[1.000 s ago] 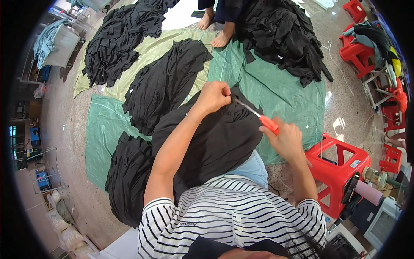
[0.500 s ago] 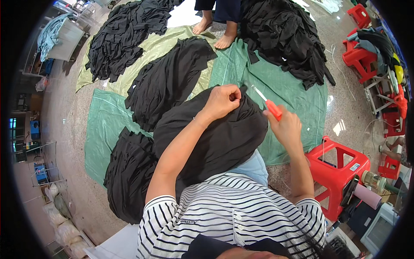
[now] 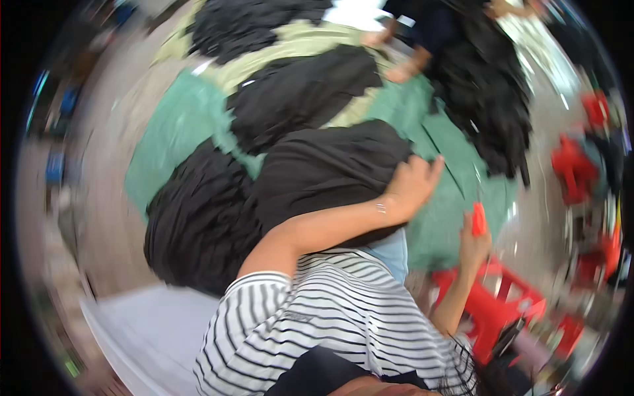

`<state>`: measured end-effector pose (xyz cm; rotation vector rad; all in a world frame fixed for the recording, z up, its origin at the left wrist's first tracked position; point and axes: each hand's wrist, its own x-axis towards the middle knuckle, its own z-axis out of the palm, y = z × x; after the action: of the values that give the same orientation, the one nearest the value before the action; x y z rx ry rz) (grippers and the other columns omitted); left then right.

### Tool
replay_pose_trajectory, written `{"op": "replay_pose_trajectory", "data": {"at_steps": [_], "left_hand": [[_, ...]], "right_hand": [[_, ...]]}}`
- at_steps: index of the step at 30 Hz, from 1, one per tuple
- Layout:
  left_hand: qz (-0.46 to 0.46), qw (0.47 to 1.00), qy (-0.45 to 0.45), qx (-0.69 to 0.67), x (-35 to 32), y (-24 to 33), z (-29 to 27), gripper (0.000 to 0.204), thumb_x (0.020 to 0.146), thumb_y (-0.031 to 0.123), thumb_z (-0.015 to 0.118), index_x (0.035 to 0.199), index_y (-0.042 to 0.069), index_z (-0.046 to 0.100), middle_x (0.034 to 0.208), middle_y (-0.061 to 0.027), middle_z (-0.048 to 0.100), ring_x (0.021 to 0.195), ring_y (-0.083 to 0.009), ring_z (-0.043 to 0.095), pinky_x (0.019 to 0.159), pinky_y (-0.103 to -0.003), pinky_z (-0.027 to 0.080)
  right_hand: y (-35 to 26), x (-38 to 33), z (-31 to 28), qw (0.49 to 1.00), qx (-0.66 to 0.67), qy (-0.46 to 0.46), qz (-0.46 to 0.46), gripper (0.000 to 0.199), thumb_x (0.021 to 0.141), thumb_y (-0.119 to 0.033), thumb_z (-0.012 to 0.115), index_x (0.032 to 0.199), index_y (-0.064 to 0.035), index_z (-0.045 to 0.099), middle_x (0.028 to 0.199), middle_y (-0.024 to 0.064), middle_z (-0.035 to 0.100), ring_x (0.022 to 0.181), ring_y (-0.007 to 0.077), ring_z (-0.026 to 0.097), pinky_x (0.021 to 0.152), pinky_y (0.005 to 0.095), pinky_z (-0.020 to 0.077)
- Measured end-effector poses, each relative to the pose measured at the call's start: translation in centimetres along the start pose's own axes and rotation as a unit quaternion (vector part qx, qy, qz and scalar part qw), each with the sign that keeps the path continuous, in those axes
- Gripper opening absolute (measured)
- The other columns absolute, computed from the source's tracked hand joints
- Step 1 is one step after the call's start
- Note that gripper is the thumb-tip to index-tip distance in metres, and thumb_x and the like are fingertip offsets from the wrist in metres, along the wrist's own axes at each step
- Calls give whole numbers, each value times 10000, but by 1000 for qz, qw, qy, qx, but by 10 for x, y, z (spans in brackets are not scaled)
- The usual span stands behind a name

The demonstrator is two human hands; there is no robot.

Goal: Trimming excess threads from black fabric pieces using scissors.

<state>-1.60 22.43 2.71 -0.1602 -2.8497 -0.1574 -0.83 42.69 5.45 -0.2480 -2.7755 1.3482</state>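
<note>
Since the earlier frame, the left hand (image 3: 413,185) has opened, fingers spread on the black fabric garment (image 3: 330,171) across the lap. Right hand (image 3: 474,245), raised beside it, grips one small orange-handled cutting tool (image 3: 479,219). Two red plastic stools (image 3: 492,307) show.

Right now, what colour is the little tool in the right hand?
Bright orange-red; the tool shows best in the head view, held in the right hand.

We're seeing two hands, left hand (image 3: 411,185) and right hand (image 3: 473,247), one orange-handled tool (image 3: 479,218), and roughly five black fabric piles (image 3: 300,96) sitting around, blur permitting.
</note>
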Motion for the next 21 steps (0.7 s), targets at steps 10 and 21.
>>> {"op": "replay_pose_trajectory", "data": {"at_steps": [10, 21], "left_hand": [[-22, 825, 248, -507, 5, -58, -78, 191, 667, 23, 683, 855, 53, 698, 812, -95, 690, 801, -269, 664, 709, -406, 505], [-135, 235, 407, -872, -106, -150, -170, 335, 841, -30, 525, 1154, 76, 583, 1002, -35, 663, 872, -149, 645, 809, -309, 515]], "right_hand": [[-12, 121, 70, 963, -69, -171, -197, 490, 917, -392, 635, 1283, -66, 612, 730, 66, 617, 564, 152, 547, 505, 264, 454], [-134, 126, 147, 872, -1, -286, -397, 500, 918, -300, 645, 1339, -51, 542, 803, 118, 640, 590, 163, 586, 505, 269, 490]]}}
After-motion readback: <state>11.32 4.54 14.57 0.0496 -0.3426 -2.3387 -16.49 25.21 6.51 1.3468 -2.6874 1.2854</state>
